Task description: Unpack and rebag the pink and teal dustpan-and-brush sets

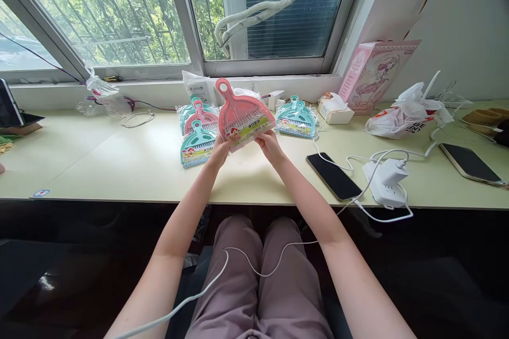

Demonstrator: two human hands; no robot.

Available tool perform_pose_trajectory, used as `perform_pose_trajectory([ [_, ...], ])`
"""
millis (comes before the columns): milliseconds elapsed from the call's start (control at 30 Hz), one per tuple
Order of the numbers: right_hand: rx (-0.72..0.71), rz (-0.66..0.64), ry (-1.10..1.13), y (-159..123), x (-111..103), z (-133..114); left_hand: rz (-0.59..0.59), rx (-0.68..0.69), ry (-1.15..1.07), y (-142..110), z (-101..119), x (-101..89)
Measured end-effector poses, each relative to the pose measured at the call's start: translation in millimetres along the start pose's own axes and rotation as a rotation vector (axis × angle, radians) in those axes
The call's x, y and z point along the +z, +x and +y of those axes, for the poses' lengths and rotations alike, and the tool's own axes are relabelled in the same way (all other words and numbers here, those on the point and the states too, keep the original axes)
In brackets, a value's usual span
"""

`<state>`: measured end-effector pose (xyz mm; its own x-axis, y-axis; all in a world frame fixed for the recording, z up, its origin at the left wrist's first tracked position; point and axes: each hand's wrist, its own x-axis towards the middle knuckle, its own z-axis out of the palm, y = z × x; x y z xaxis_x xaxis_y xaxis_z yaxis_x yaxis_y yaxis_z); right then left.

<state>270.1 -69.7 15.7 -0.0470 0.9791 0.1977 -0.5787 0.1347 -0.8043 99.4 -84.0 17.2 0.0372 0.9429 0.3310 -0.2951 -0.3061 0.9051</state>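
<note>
A pink dustpan-and-brush set in a clear bag (241,111) is held up above the pale table (119,164), tilted with its handle up to the left. My left hand (222,149) grips its lower left edge. My right hand (270,145) grips its lower right edge. Both hands have fingers closed on the label end of the pack. A pile of teal and pink packed sets (198,135) lies on the table just left of the hands. More teal sets (296,119) lie to the right, behind my right hand.
A black phone (333,176) and a white power strip (385,180) with white cables lie at the right. A second phone (471,163), a white plastic bag (401,116) and a pink box (376,74) sit further right. A dark device (8,103) stands at far left.
</note>
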Motion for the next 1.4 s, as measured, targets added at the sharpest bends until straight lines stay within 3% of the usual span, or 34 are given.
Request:
perform_pose_trajectory([
  [133,-0.044,-0.007,0.018,-1.9,0.5,0.1,-0.07,-0.089,0.046,-5.7,9.0,2.1],
  [300,-0.048,-0.026,0.035,-4.8,3.8,-3.6,-0.105,-0.106,0.047,-10.6,19.2,3.5],
  [600,0.033,-0.082,-0.015,2.3,-7.1,-12.0,-0.13,-0.11,0.047,-11.6,15.6,1.6],
  [933,0.081,-0.049,-0.014,1.8,-0.3,-7.0,-0.064,-0.14,0.119,-10.0,17.7,-2.1],
  [1000,0.099,-0.119,-0.051,-0.9,3.3,-9.8,-0.026,-0.137,0.117,-10.0,20.2,-9.6],
  [1133,0.147,-0.423,-0.268,-9.1,6.4,-16.5,0.105,-0.073,0.072,-16.5,37.0,-43.3],
  [1200,0.059,-0.484,-0.496,-14.4,7.9,-15.8,0.209,-0.05,0.047,-24.0,51.5,-67.0],
  [1300,-0.33,-0.396,-0.925,-25.0,13.7,-9.5,0.34,-0.062,0.02,-40.6,74.3,-99.1],
  [1400,-0.677,-0.382,-1.286,-36.6,21.6,-2.5,0.379,-0.167,0.011,-60.0,87.1,-116.8],
])
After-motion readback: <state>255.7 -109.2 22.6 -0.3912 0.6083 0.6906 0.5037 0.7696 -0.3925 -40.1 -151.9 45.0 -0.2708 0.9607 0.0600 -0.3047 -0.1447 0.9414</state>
